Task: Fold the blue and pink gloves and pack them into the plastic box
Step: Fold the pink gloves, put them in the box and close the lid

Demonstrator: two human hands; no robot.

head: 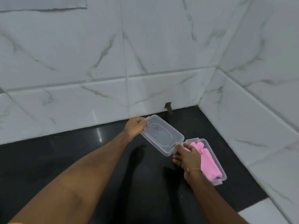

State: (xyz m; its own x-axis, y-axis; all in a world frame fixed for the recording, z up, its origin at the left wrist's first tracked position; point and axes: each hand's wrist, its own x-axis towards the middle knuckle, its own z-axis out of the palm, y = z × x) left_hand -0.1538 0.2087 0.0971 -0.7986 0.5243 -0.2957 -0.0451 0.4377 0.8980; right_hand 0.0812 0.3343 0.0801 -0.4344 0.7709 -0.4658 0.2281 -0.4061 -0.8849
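head: both hands [136,126] on lid [163,135]

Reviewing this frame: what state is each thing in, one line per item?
plastic box: open, on the dark floor, pink glove inside.
pink glove: folded, lying in the box.
lid: off the box, held at both ends.
left hand: grips the lid's far end.
right hand: pinches the lid's near corner.

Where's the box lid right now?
Head view, centre: the clear lid is held up between the left hand and right hand, just left of the plastic box holding pink gloves.
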